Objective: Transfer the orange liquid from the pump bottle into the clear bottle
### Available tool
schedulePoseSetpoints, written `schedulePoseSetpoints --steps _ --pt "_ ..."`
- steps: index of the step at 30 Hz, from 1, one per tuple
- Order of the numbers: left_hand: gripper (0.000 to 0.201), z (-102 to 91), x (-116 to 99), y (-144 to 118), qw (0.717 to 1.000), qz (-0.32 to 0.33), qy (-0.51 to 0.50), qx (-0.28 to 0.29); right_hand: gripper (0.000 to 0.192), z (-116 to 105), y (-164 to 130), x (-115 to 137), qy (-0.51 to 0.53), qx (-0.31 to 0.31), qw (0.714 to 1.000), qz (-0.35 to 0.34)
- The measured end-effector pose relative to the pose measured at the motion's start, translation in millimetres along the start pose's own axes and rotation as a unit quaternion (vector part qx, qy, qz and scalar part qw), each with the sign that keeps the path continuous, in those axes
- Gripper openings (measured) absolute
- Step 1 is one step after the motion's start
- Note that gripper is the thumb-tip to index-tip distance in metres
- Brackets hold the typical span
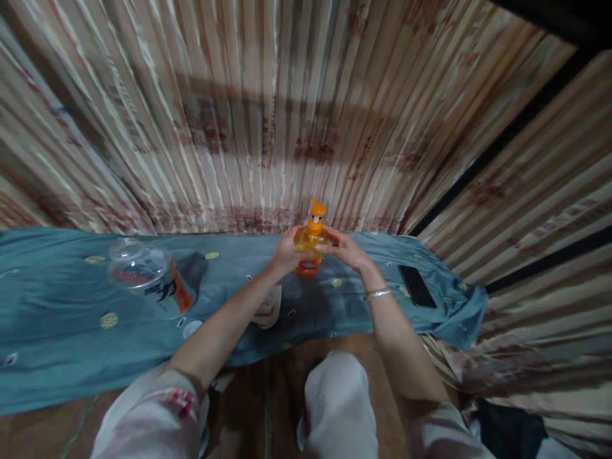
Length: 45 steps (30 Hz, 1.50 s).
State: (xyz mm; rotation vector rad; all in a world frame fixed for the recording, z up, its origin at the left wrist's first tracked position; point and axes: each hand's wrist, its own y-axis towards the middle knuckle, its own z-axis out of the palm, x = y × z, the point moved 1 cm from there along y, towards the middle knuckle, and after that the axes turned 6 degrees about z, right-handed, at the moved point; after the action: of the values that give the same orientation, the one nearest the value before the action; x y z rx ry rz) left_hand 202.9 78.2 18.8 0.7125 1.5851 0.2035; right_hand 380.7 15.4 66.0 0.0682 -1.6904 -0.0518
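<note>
Orange plastic pump bottle (310, 245): upright on teal cloth (57, 319) | left hand (285, 254) grasping its body | right hand (345, 250) touching opposite side, apparently clasping | black phone (417, 286) right of bottle.

Both hands (313, 252) around orange pump bottle (310, 245)

Pump bottle (310, 250): translucent orange plastic, glossy, with an opaque orange plastic pump head. Cloth (57, 319) beneath: teal fabric, matt, creased, small printed motifs. Jar (143, 271): clear, glossy, glass or plastic cannot be told. Phone (416, 286): black, smooth, glossy face. Curtain (268, 108) behind: striped pleated fabric with a faint sheen. Bangle (377, 294): shiny metal. Floor (282, 363): brown, smooth.
</note>
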Motion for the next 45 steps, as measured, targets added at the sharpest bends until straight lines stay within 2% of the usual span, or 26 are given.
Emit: schedulePoseSetpoints --steps 7,15,19,23,26,29,32,35,38,39,41,43,45 --pt "0.067 12.9 16.7 5.9 0.998 -0.006 0.063 -0.012 0.059 -4.7 10.6 -19.5 0.043 -0.018 0.999 -0.006" --pt "0.069 21.0 22.1 9.2 0.998 -0.003 0.057 -0.011 0.060 -7.6 13.3 -32.0 0.049 -0.058 0.997 -0.018" --pt "0.080 23.1 20.5 8.1 0.998 -0.017 0.055 -0.018 0.061 -4.5 13.8 -39.1 0.033 -0.087 0.995 -0.028" --pt "0.095 23.0 14.1 1.7 0.998 -0.039 0.041 -0.021 0.071 1.0 18.1 -45.6 0.010 -0.108 0.994 -0.032" --pt "0.103 14.5 4.4 -16.2 0.998 -0.042 0.023 -0.029 0.085 3.9 21.0 -47.8 -0.012 -0.128 0.991 -0.032" --pt "0.098 -7.9 -13.6 -54.5 0.999 -0.035 0.012 -0.039 0.103 5.5 12.6 -49.1 -0.049 -0.167 0.984 -0.024" --pt "0.081 -44.3 -41.1 -111.5 0.997 -0.042 0.023 -0.059 0.113 18.3 -13.8 -53.5 -0.105 -0.211 0.972 -0.013" --pt "0.062 -87.3 -69.8 -170.5 0.992 -0.064 0.050 -0.095 0.097 58.1 -49.7 -62.9 -0.172 -0.193 0.966 -0.012" --pt "0.053 -129.9 -87.3 -209.9 0.979 -0.075 0.091 -0.168 0.080 118.0 -77.2 -74.7 -0.235 -0.122 0.964 -0.008" --pt "0.056 -143.0 -89.2 -216.4 0.972 -0.071 0.107 -0.198 0.081 137.4 -82.4 -78.4 -0.253 -0.101 0.962 -0.002" --pt "0.079 -166.5 -86.4 -219.4 0.948 -0.059 0.151 -0.275 0.087 168.9 -87.3 -85.0 -0.285 -0.073 0.956 0.016" --pt "0.107 -184.5 -75.2 -211.9 0.919 -0.078 0.196 -0.333 0.090 188.1 -86.6 -90.6 -0.308 -0.056 0.949 0.037" --pt "0.124 -196.5 -58.4 -198.1 0.908 -0.101 0.188 -0.360 0.081 196.7 -82.9 -95.6 -0.321 -0.043 0.945 0.048"
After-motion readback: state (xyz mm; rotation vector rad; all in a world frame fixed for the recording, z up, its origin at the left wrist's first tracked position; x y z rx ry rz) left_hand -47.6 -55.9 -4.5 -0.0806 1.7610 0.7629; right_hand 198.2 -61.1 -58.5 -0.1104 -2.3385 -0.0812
